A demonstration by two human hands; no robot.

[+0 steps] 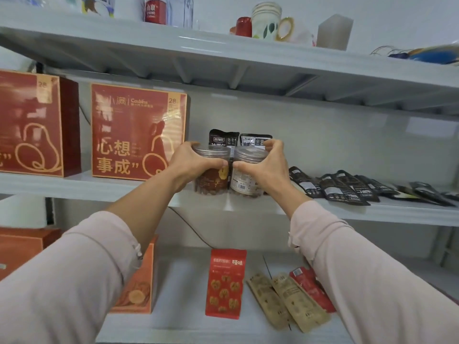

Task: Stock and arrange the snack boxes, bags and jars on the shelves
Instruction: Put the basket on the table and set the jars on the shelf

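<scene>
Left hand (pixel 191 162) grips the brown-label jar (pixel 211 175), right hand (pixel 268 165) grips the white-label jar (pixel 246 177), side by side on the middle shelf (pixel 248 207)

White middle shelf (pixel 248 207) with two red boxes (pixel 139 131), two clear jars (pixel 211 180), flat black pouches (pixel 347 188)

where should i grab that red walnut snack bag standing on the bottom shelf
Probably pinch the flat top edge of the red walnut-print stand-up bag, coming from the front and above. It stands upright facing out, thin and flat, with open space over its top; the tan paper sachets lying at its right crowd a side grip.
</scene>
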